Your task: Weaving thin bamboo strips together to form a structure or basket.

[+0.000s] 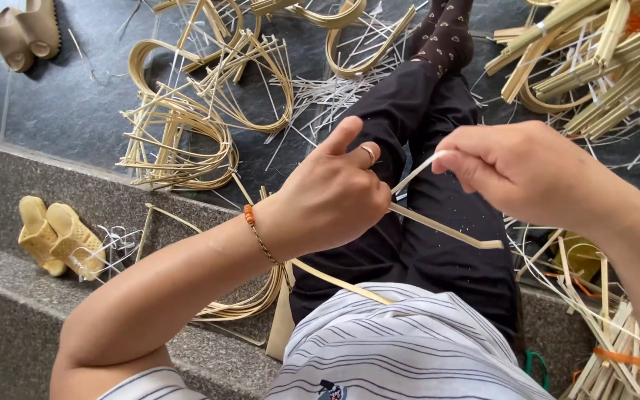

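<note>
Now, we held bamboo strip (pixel 446 231) over lap: left hand (pixel 335 196) clenched round it, right hand (pixel 516 170) pinching thin sliver (pixel 418 170) peeling off top. Split looked barely begun; most of strip remained whole. Curled strips (pixel 187 141) piled on floor (pixel 61 104).

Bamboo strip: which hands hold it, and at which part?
Both hands: the left hand grips the bamboo strip mid-length; the right hand pinches a thin peeled layer.

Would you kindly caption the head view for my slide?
Left hand and right hand pull a thin strip off a bamboo slat.
</note>
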